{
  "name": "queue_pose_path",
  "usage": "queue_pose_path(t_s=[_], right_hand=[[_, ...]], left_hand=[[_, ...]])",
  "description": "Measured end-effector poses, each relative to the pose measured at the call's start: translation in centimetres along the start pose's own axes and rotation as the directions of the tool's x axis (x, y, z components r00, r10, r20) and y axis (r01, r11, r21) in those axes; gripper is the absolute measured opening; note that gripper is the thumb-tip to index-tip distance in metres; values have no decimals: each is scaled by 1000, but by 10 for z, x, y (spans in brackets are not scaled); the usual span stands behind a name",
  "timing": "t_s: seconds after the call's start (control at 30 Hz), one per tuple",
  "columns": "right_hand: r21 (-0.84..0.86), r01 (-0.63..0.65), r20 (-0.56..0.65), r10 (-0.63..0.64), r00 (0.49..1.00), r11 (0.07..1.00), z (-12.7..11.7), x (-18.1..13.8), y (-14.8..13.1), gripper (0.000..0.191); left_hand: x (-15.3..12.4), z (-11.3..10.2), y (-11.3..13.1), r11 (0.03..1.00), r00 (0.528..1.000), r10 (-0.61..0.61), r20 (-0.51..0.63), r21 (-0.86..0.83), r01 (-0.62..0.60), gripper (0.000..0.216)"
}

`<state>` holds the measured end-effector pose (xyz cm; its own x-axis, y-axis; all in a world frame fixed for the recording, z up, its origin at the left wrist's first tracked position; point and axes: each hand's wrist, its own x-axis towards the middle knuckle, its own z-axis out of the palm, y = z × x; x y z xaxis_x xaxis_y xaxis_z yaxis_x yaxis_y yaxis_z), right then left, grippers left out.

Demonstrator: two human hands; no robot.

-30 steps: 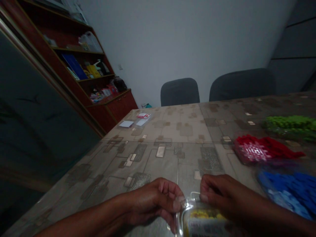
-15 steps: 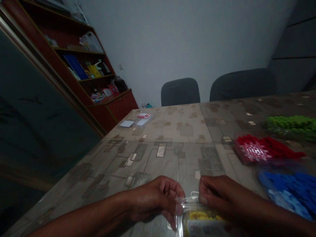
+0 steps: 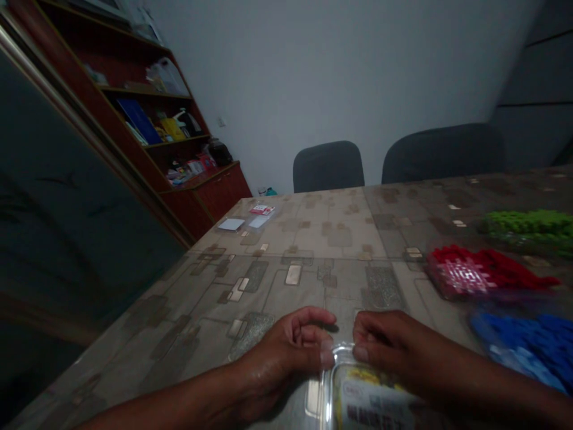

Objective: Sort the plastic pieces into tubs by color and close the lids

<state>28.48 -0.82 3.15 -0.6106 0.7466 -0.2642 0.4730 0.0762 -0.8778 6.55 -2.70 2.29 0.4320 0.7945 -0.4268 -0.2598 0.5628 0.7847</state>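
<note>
L hand [image 3: 295,349] + R hand [image 3: 385,349] both pinched shut on top edge of clear plastic pack [image 3: 358,394] w/ yellow contents, at near edge of surface [image 3: 313,251]. Red [image 3: 483,272], blue [image 3: 528,346] piles to the right.

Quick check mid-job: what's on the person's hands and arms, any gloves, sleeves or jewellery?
Both bare: left hand and right hand show no gloves, rings or watch, and both forearms are uncovered to the picture's edge, no sleeve in view. Dim light may hide small details.
</note>
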Motion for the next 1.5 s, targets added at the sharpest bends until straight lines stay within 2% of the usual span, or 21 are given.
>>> queue_pose_path(t_s=[0.1, 0.23, 0.57, 0.77, 0.97, 1.13, 1.27, 1.5], right_hand=[[29, 14, 19, -14, 1000, 999, -1, 0, 2, 21], [34, 13, 41, -14, 999, 999, -2, 1, 4, 20], [-7, 19, 11, -18, 1000, 1000, -2, 1, -3, 21], [-3, 17, 39, -17, 999, 1000, -2, 6, 6, 16], [-20, 4, 46, -3, 999, 1000, -3, 6, 8, 19], [-53, -3, 37, 5, 999, 999, -1, 0, 2, 19], [-88, 11, 25, -9, 1000, 996, 3, 4, -1, 21], [-100, 44, 57, -38, 998, 994, 7, 16, -2, 25]], left_hand=[[-5, -2, -10, 999, 998, 32, -61, -39, -35, 54], [-7, -2, -17, 994, 998, 45, -54, -96, -50, 58], [-3, -3, -12, 996, 999, 45, 3, -82, -45, 56], [0, -3, -11, 996, 1000, 25, -14, -90, -26, 60], [-3, -4, -10, 998, 987, -14, -163, -60, 4, 62], [-3, -5, -14, 998, 995, -9, -99, -65, 2, 53], [-1, -5, -16, 996, 996, -11, -90, -88, 3, 48], [0, -5, -12, 996, 996, -45, 83, -70, 51, 45]])
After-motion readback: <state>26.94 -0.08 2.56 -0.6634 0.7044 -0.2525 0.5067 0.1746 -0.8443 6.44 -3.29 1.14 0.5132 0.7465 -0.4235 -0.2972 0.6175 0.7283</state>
